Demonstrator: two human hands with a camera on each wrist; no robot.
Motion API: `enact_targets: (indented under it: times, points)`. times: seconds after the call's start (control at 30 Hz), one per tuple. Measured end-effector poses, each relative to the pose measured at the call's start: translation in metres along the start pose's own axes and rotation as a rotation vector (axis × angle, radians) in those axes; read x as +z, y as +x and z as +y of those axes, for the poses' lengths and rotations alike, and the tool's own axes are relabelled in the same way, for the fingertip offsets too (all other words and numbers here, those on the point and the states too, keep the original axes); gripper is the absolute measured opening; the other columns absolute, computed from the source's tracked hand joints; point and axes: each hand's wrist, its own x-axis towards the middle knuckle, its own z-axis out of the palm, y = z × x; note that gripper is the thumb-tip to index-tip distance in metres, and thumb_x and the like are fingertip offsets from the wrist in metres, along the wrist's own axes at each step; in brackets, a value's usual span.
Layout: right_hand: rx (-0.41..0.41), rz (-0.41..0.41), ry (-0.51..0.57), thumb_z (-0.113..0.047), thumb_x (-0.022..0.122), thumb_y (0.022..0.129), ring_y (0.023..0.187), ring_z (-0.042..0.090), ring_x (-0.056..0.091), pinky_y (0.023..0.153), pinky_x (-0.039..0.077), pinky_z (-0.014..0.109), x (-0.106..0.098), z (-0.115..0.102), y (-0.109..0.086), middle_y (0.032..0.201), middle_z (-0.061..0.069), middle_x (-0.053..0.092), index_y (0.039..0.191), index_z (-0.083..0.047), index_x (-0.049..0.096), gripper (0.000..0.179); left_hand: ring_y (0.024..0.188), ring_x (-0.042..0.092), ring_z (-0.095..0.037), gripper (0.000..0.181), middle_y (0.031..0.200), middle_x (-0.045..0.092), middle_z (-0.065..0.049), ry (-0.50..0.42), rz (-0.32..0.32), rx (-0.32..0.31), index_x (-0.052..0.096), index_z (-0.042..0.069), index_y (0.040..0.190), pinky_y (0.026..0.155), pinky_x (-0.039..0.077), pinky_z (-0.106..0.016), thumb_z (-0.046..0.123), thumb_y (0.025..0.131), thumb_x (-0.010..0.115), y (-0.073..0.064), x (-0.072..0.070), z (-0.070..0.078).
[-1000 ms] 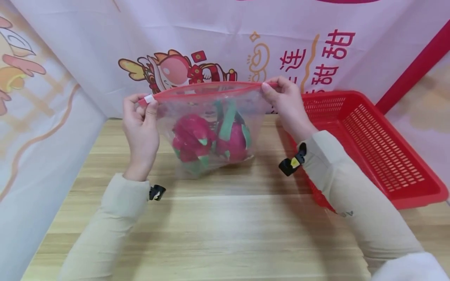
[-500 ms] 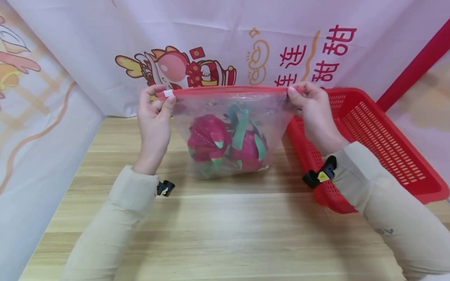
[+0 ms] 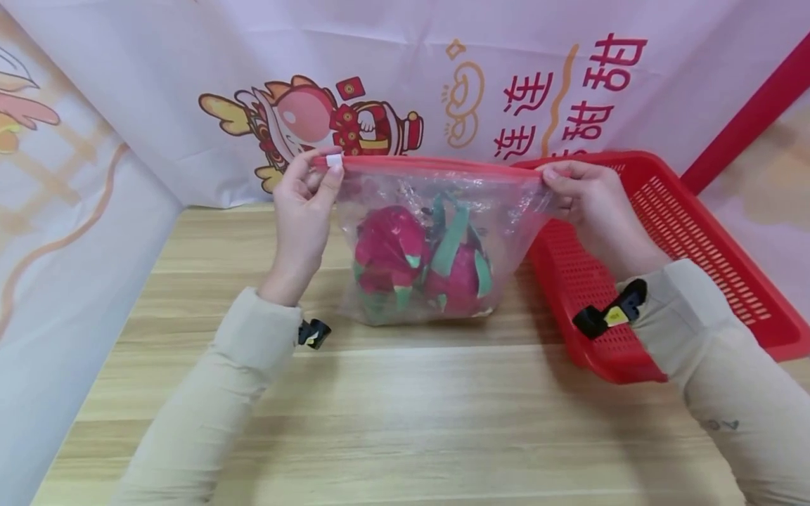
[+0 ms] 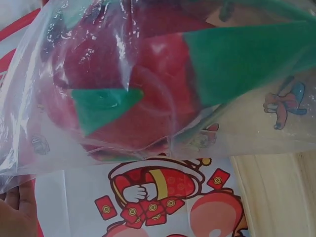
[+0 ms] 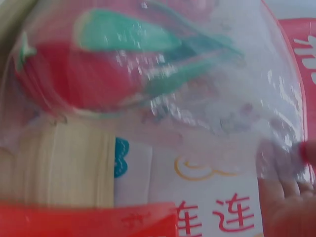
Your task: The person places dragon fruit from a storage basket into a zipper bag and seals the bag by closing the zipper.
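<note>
A clear slider zip bag [image 3: 519, 211] with a red top strip hangs stretched between both hands, over the wooden table. Inside it two dragon fruits sit side by side, the left dragon fruit [image 3: 389, 242] and the right dragon fruit [image 3: 465, 277], pink with green scales. My left hand [image 3: 306, 211] pinches the left end of the strip at the white slider [image 3: 334, 161]. At the other end, my right hand [image 3: 598, 211] pinches the strip's right corner between thumb and fingers. The left wrist view shows a dragon fruit [image 4: 163, 84] behind the bag's film.
On the right a red plastic basket [image 3: 702, 253] with slotted sides stands on the table [image 3: 405, 422], behind and beneath the right forearm. A white printed cloth [image 3: 392, 42] hangs behind the table, with another cloth panel [image 3: 63, 232] along the left.
Both hands have moved right, carrying the bag with them. The bag's top, which gaped a second ago, is now drawn straight. The view has shifted slightly.
</note>
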Motion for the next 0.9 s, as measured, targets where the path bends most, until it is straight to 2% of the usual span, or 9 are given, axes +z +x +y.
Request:
enact_targets:
  times: [0.1, 0.27, 0.33, 0.47, 0.57, 0.67, 0.73, 0.83, 0.9]
  points:
    - [-0.009, -0.069, 0.011, -0.028, 0.072, 0.082, 0.082, 0.012, 0.067, 0.075, 0.058, 0.021, -0.006, -0.001, 0.003, 0.097, -0.004, 0.074, 0.108, -0.016, 0.072, 0.029, 0.090, 0.065, -0.006, 0.019, 0.092, 0.069, 0.009, -0.082, -0.038, -0.067, 0.061, 0.009, 0.112, 0.083, 0.052, -0.020, 0.013, 0.094, 0.057, 0.003, -0.001, 0.000]
    - [-0.042, -0.171, -0.018, -0.023, 0.066, 0.088, 0.088, 0.011, 0.069, 0.075, 0.058, 0.021, -0.011, -0.001, 0.011, 0.105, -0.004, 0.072, 0.110, -0.017, 0.073, 0.024, 0.086, 0.062, -0.009, 0.015, 0.088, 0.069, 0.007, -0.251, -0.204, -0.204, 0.066, 0.017, 0.106, 0.081, 0.053, -0.020, 0.015, 0.093, 0.058, 0.011, -0.006, -0.006]
    - [-0.062, -0.223, -0.039, -0.021, 0.063, 0.091, 0.089, 0.011, 0.069, 0.075, 0.058, 0.022, -0.013, 0.000, 0.015, 0.106, -0.004, 0.072, 0.111, -0.017, 0.073, 0.023, 0.082, 0.063, -0.007, 0.009, 0.085, 0.071, 0.009, -0.298, -0.244, -0.249, 0.070, 0.018, 0.096, 0.077, 0.053, -0.019, 0.016, 0.092, 0.062, 0.014, -0.008, -0.010]
    - [-0.091, -0.335, -0.083, -0.019, 0.057, 0.094, 0.090, 0.011, 0.069, 0.075, 0.058, 0.023, -0.017, -0.001, 0.018, 0.106, -0.003, 0.072, 0.112, -0.014, 0.072, 0.024, 0.077, 0.062, -0.005, 0.006, 0.079, 0.072, 0.010, -0.345, -0.291, -0.270, 0.072, 0.020, 0.081, 0.075, 0.050, -0.019, 0.025, 0.082, 0.074, 0.016, -0.010, -0.012]
    - [-0.096, -0.393, -0.290, -0.025, 0.051, 0.098, 0.098, 0.011, 0.064, 0.078, 0.057, 0.022, -0.018, -0.008, 0.016, 0.110, -0.005, 0.071, 0.117, -0.013, 0.069, 0.029, 0.089, 0.064, -0.008, 0.010, 0.090, 0.074, 0.007, -0.357, -0.361, -0.243, 0.067, 0.019, 0.083, 0.084, 0.048, -0.022, 0.027, 0.083, 0.073, 0.014, -0.009, -0.010]
    - [-0.081, -0.402, -0.638, -0.042, 0.044, 0.099, 0.109, 0.012, 0.058, 0.089, 0.052, 0.027, -0.011, -0.019, 0.011, 0.117, -0.006, 0.067, 0.123, -0.016, 0.066, 0.041, 0.100, 0.064, -0.011, 0.009, 0.103, 0.074, 0.006, -0.337, -0.435, -0.218, 0.060, 0.018, 0.087, 0.087, 0.046, -0.024, 0.025, 0.089, 0.066, 0.012, -0.005, -0.005]
    - [-0.047, -0.407, -0.848, -0.054, 0.039, 0.097, 0.118, 0.015, 0.052, 0.100, 0.047, 0.038, -0.001, -0.027, 0.009, 0.123, -0.004, 0.064, 0.127, -0.020, 0.063, 0.051, 0.101, 0.065, -0.011, 0.008, 0.103, 0.074, 0.006, -0.316, -0.461, -0.213, 0.057, 0.018, 0.088, 0.084, 0.047, -0.022, 0.024, 0.091, 0.063, 0.010, -0.003, -0.002]
    - [-0.003, -0.423, -1.025, -0.063, 0.034, 0.094, 0.123, 0.023, 0.050, 0.105, 0.040, 0.055, 0.018, -0.037, 0.010, 0.130, 0.007, 0.061, 0.130, -0.017, 0.060, 0.064, 0.092, 0.066, -0.010, 0.008, 0.097, 0.075, 0.007, -0.264, -0.463, -0.210, 0.057, 0.019, 0.089, 0.077, 0.050, -0.020, 0.025, 0.092, 0.061, 0.008, -0.001, 0.000]
    - [0.033, -0.410, -1.128, -0.069, 0.029, 0.092, 0.126, 0.028, 0.047, 0.106, 0.037, 0.060, 0.031, -0.042, 0.012, 0.135, 0.011, 0.056, 0.136, -0.014, 0.054, 0.074, 0.087, 0.065, -0.008, 0.006, 0.091, 0.075, 0.008, -0.234, -0.454, -0.214, 0.058, 0.018, 0.090, 0.076, 0.050, -0.019, 0.023, 0.093, 0.059, 0.008, -0.001, 0.000]
